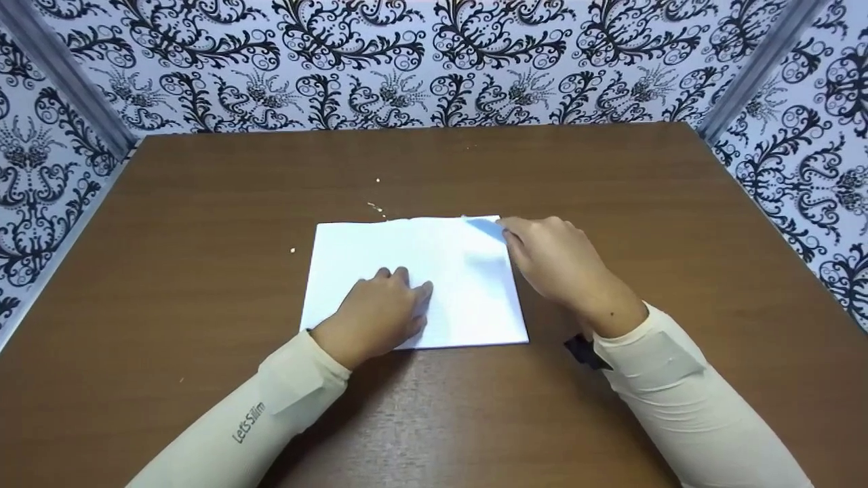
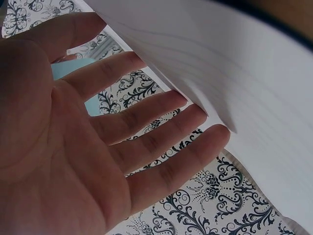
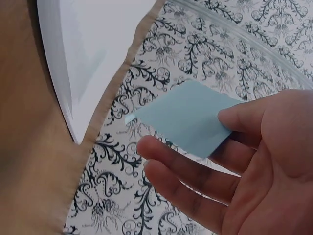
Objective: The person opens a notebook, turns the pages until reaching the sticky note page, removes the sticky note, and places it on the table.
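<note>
A white blank notebook (image 1: 468, 305) lies spread open on the table. My left hand (image 1: 380, 312) rests on its left half, near the middle fold; in the left wrist view the fingers (image 2: 166, 176) are extended, with their tips on the page. At the top right corner of the notebook, my right hand (image 1: 559, 261) pinches a light blue sticky note (image 3: 188, 117) between thumb and fingers. The note is raised off the page and casts a shadow on it. Two other fingers of that hand stretch out beneath the note.
The brown wooden table (image 1: 203, 285) surrounds the notebook. Small pale crumbs (image 1: 376, 207) lie behind and left of it. Patterned black-and-white panels (image 1: 420, 68) stand along the back and sides. A dark strap (image 1: 586, 352) shows beneath the right wrist.
</note>
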Demonstrator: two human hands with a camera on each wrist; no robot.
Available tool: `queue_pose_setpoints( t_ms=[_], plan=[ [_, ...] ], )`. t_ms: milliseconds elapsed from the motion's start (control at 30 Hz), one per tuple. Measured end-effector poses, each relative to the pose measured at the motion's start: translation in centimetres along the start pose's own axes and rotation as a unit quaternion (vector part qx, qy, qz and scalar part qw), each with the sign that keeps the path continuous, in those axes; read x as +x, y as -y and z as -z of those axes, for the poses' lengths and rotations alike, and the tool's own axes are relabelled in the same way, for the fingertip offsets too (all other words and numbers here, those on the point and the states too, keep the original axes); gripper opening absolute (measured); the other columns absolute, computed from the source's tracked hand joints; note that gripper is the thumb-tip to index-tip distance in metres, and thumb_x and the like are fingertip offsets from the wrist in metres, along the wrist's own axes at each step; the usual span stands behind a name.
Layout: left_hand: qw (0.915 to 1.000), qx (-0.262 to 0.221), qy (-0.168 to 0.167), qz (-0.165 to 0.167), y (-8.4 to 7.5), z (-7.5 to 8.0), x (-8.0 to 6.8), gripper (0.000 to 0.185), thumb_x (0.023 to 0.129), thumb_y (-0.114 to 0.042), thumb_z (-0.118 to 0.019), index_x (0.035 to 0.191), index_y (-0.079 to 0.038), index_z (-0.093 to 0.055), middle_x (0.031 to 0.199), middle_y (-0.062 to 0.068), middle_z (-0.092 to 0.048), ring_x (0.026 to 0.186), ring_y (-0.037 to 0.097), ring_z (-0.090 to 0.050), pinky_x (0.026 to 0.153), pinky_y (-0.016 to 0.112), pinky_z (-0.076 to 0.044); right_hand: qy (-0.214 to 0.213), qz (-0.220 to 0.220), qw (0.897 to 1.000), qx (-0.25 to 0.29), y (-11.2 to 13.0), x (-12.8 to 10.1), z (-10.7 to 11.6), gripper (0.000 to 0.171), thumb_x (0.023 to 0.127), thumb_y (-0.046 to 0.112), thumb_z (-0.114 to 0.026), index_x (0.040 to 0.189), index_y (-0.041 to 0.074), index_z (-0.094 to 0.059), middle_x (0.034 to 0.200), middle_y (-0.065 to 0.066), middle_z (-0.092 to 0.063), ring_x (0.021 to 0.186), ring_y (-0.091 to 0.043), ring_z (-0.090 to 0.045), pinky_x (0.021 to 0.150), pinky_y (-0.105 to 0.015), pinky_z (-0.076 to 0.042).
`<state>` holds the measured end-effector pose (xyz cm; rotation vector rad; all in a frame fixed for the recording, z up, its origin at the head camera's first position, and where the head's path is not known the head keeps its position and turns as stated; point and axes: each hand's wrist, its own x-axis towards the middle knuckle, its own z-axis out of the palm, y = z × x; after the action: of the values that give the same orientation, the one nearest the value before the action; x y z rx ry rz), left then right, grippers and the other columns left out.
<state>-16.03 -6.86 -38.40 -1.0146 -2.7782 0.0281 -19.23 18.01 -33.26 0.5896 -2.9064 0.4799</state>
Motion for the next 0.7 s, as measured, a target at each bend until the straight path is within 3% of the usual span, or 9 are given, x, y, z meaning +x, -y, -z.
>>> queue_pose_setpoints(
  t_ms=[67,267,467,567,700],
  plan=[
    [1.0,0.002,0.004,0.002,0.0,0.0,-0.1,0.029,0.094,-0.029,-0.067,0.115,-0.009,-0.07,0.086,0.017,-0.067,0.07,0.031,-0.065,0.054,0.044,-0.057,-0.012,0.004,1.0,0.005,-0.5,0.0,0.3,0.033,0.104,0.016,-0.05,0.13,0.005,-0.066,0.109,-0.015,-0.074,0.073,-0.025,-0.059,0.065,-0.04,-0.047],
    [0.9998,0.006,0.015,0.007,-0.1,0.1,-0.1,0.033,0.095,-0.03,-0.066,0.12,-0.009,-0.069,0.089,0.019,-0.068,0.073,0.031,-0.066,0.055,0.044,-0.058,-0.034,0.014,0.999,-0.002,-2.9,-0.4,0.8,0.031,0.102,0.011,-0.052,0.129,0.004,-0.066,0.118,-0.016,-0.072,0.089,-0.031,-0.071,0.074,-0.049,-0.055],
    [0.9996,0.007,0.022,0.013,-0.2,0.0,0.0,0.033,0.094,-0.031,-0.067,0.117,-0.008,-0.068,0.089,0.019,-0.067,0.076,0.033,-0.068,0.057,0.046,-0.059,-0.042,0.027,0.998,-0.025,-4.6,-0.7,0.7,0.027,0.101,0.007,-0.054,0.123,0.004,-0.068,0.109,-0.016,-0.075,0.087,-0.035,-0.072,0.071,-0.055,-0.055],
    [0.9995,0.006,0.024,0.017,-0.2,0.0,0.0,0.033,0.094,-0.031,-0.068,0.116,-0.007,-0.067,0.088,0.019,-0.067,0.076,0.033,-0.068,0.057,0.047,-0.059,-0.034,0.024,0.998,-0.038,-5.2,-0.8,0.5,0.024,0.101,0.007,-0.053,0.119,0.004,-0.068,0.102,-0.014,-0.075,0.08,-0.033,-0.069,0.067,-0.054,-0.054],
    [0.9995,0.005,0.024,0.018,-0.2,0.0,0.1,0.033,0.093,-0.032,-0.068,0.115,-0.007,-0.067,0.088,0.018,-0.067,0.075,0.033,-0.068,0.057,0.046,-0.059,-0.014,0.017,0.998,-0.055,-5.7,-0.9,0.3,0.023,0.103,0.007,-0.049,0.114,0.004,-0.069,0.101,-0.014,-0.075,0.082,-0.034,-0.07,0.07,-0.054,-0.054]
  ],
)
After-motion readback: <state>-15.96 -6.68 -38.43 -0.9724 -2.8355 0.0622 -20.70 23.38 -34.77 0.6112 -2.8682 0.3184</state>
